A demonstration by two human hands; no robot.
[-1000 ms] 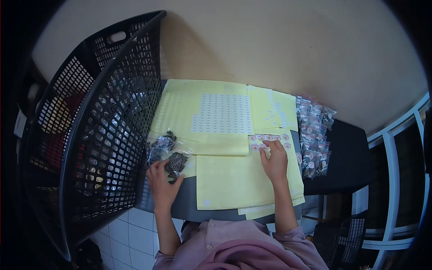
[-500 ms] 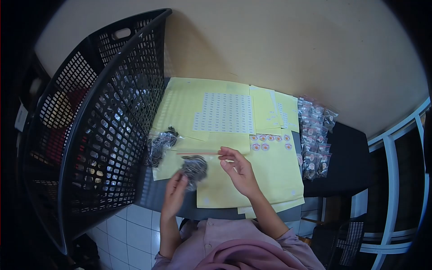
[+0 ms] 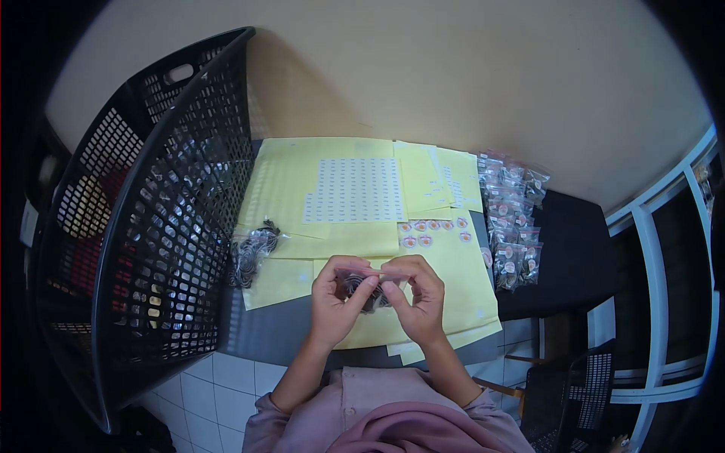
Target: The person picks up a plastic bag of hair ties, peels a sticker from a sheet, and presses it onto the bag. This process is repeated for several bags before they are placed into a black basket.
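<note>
My left hand (image 3: 336, 303) and my right hand (image 3: 418, 302) both grip a small clear zip bag (image 3: 370, 293) with a dark striped coil inside. Their thumbs press on its front and the fingers are behind its reddish top edge. The bag is held above the yellow sheets (image 3: 287, 241). To the left, another clear bag (image 3: 249, 260) with dark striped cords lies partly on the yellow paper. Round orange-and-white stickers (image 3: 425, 241) and a white sheet of small printed labels (image 3: 359, 189) lie beyond my hands.
A tall black perforated basket (image 3: 162, 204) stands on the left. Several filled zip bags (image 3: 513, 219) lie in rows at the right, beside a black surface (image 3: 574, 257). The wall (image 3: 415, 68) rises behind the table. A dark chair (image 3: 589, 392) is at the lower right.
My left hand has moved right and up with the bag. My right hand has come onto the bag's other side. The camera view has shifted slightly.
</note>
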